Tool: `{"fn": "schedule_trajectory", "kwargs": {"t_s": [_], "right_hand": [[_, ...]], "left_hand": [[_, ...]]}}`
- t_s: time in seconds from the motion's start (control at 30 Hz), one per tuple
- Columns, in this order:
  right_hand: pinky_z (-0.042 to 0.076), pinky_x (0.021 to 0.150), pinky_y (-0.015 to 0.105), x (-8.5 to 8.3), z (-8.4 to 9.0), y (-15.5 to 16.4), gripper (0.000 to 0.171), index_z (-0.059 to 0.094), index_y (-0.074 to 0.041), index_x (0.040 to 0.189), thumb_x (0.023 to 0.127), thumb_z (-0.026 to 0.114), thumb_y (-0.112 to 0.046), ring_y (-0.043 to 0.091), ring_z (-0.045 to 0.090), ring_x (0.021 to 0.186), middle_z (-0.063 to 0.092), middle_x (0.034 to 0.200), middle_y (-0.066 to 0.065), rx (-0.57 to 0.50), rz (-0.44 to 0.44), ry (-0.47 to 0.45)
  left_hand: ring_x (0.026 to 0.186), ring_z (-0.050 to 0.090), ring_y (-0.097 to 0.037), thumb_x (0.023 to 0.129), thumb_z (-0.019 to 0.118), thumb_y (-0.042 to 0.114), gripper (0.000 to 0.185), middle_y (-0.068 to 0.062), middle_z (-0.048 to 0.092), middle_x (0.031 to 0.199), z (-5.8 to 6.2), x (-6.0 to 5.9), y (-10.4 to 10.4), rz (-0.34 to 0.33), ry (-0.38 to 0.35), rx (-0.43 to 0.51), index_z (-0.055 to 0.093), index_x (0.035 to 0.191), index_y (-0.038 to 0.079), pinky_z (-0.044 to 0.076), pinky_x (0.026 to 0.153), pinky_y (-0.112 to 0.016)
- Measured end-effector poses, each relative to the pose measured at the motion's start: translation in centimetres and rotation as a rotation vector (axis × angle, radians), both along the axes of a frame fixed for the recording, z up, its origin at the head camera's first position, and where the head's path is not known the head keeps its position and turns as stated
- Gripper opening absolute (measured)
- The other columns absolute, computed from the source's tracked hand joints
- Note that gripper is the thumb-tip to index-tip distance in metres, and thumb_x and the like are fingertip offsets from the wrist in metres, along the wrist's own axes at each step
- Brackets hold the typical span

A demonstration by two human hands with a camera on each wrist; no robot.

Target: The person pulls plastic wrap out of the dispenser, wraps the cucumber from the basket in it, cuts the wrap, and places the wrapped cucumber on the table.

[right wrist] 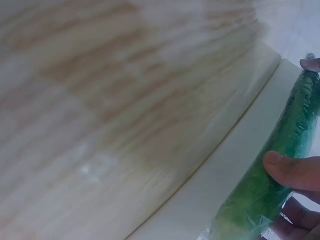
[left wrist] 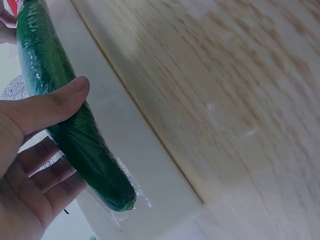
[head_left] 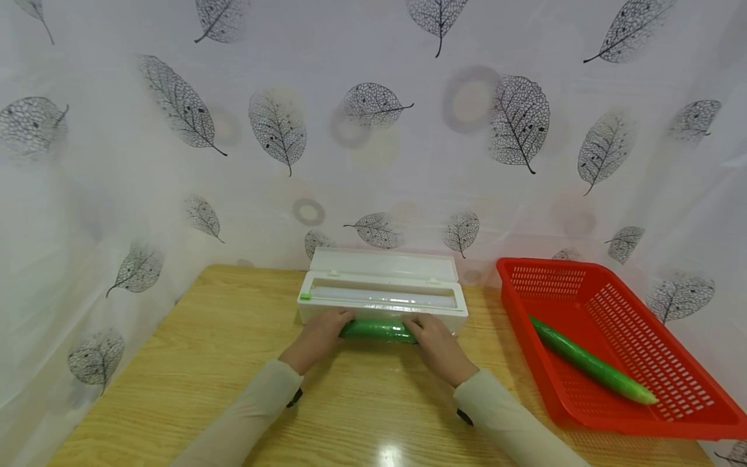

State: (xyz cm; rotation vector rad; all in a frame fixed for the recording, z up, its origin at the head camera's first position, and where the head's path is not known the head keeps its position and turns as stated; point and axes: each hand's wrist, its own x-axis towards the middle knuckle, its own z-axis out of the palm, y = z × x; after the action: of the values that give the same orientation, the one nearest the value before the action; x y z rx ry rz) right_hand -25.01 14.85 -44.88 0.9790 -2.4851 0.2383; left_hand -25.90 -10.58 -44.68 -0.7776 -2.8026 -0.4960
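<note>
A green cucumber point(head_left: 377, 330) wrapped in clear film lies crosswise against the front of a white cling-film dispenser box point(head_left: 382, 292) whose lid stands open. My left hand point(head_left: 318, 337) grips its left end, thumb point(left wrist: 55, 105) over the wrapped cucumber point(left wrist: 75, 130) and fingers beneath. My right hand point(head_left: 434, 344) grips the right end, thumb point(right wrist: 292, 170) pressed on the cucumber point(right wrist: 272, 175). The white dispenser box point(left wrist: 145, 165) side shows beside it in both wrist views.
A red plastic basket point(head_left: 653, 350) sits at the right of the wooden table point(head_left: 222, 363) with a second cucumber point(head_left: 589, 363) inside. A leaf-patterned white curtain point(head_left: 373, 130) encloses the back and sides.
</note>
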Motion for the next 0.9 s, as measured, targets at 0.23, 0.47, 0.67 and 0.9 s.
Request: {"fn": "schedule_trajectory", "kwargs": {"t_s": [0.23, 0.47, 0.67, 0.9], "right_hand": [[0.053, 0.088, 0.036, -0.11, 0.02, -0.01, 0.046, 0.065, -0.001, 0.112, 0.068, 0.080, 0.001, 0.025, 0.063, 0.099, 0.066, 0.106, 0.012, 0.007, -0.009, -0.013], [0.053, 0.087, 0.038, -0.20, 0.14, -0.11, 0.043, 0.065, 0.000, 0.110, 0.070, 0.079, 0.001, 0.024, 0.063, 0.099, 0.067, 0.107, 0.011, 0.018, -0.011, -0.012], [0.052, 0.083, 0.042, -0.26, 0.12, -0.15, 0.040, 0.065, -0.005, 0.109, 0.071, 0.078, -0.002, 0.023, 0.063, 0.100, 0.067, 0.107, 0.008, 0.064, -0.049, 0.027], [0.052, 0.081, 0.042, -0.25, 0.14, -0.22, 0.041, 0.063, -0.006, 0.109, 0.071, 0.078, -0.002, 0.023, 0.064, 0.100, 0.068, 0.107, 0.007, 0.077, -0.063, 0.024]], "left_hand": [[0.100, 0.063, -0.024, 0.069, 0.079, 0.000, 0.044, -0.008, 0.066, 0.108, 0.42, 0.12, 0.00, -0.004, -0.052, 0.000, 0.062, 0.109, 0.007, 0.053, 0.088, -0.037], [0.101, 0.063, -0.024, 0.070, 0.079, 0.000, 0.044, -0.007, 0.067, 0.109, 0.51, -0.06, -0.07, -0.015, -0.077, -0.009, 0.062, 0.110, 0.007, 0.052, 0.090, -0.038], [0.104, 0.062, -0.025, 0.070, 0.078, 0.001, 0.046, -0.008, 0.066, 0.112, 0.62, -0.12, -0.05, -0.008, -0.105, -0.028, 0.062, 0.113, 0.006, 0.051, 0.092, -0.039], [0.107, 0.061, -0.025, 0.072, 0.078, 0.005, 0.047, -0.009, 0.064, 0.115, 0.38, -0.21, -0.04, -0.004, -0.095, -0.062, 0.060, 0.115, 0.005, 0.050, 0.094, -0.039]]}}
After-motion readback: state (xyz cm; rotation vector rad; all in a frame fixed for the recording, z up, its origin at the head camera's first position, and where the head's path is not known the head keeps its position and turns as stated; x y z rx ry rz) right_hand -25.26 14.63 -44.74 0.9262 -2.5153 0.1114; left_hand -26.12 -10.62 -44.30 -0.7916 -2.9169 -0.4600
